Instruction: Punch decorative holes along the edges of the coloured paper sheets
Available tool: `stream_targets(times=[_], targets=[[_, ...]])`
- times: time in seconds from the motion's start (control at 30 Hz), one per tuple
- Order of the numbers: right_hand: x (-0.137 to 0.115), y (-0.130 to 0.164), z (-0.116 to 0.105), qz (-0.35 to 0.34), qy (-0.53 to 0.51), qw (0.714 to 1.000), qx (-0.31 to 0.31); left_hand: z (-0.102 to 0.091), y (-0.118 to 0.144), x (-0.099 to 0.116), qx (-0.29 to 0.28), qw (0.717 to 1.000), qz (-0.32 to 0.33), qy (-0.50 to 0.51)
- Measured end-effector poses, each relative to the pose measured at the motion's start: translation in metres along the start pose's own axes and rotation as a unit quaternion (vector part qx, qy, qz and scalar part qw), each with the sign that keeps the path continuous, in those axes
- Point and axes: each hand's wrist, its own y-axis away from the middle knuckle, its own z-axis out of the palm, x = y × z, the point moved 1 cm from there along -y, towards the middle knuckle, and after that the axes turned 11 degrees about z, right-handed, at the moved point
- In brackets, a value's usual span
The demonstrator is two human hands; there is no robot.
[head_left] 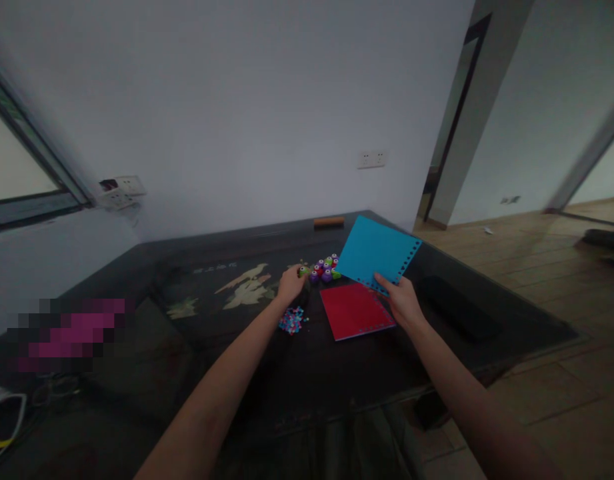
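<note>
My right hand [404, 300] pinches a blue sheet of paper [379, 250] near its lower edge, thumb on top. Small punched holes run along two of the sheet's edges. Beneath it lies a stack of red paper [354, 310], also with punched holes along its edges. My left hand [291, 287] is closed around a small green craft punch [303, 271], at the left end of a cluster of similar purple, red and green craft punches [327, 270]. Just below that hand sits a small heap of pink, blue and white paper confetti [291, 321].
The dark glossy table [297, 387] carries a pale bird-and-flower picture [247, 287]. A brown roll [329, 222] lies near the wall. Cables [57, 387] and a pixelated magenta patch are at left; wall sockets [371, 159] are behind.
</note>
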Motion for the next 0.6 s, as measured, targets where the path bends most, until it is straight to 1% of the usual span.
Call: stream_targets(times=[0.17,0.27,0.37,0.47,0.53,0.6], targets=[[0.002,-0.004,-0.001,0.0,0.002,1.0,0.004,0.011,-0.013,-0.007,-0.002,0.999,-0.037,0.006],[0.005,-0.008,-0.004,-0.006,0.022,1.0,0.006,0.018,-0.022,-0.01,-0.005,0.997,-0.071,0.021],[0.008,-0.012,-0.007,-0.018,0.051,0.998,0.008,0.022,-0.026,-0.01,-0.007,0.995,-0.091,0.046],[0.01,-0.015,-0.01,-0.027,0.066,0.997,0.005,0.019,-0.024,-0.004,-0.002,0.994,-0.088,0.063],[0.011,-0.016,-0.011,-0.027,0.063,0.998,-0.002,0.012,-0.019,0.002,0.017,0.995,-0.079,0.064],[0.012,-0.016,-0.011,-0.018,0.064,0.998,-0.013,0.004,-0.01,0.011,0.048,0.995,-0.07,0.059]])
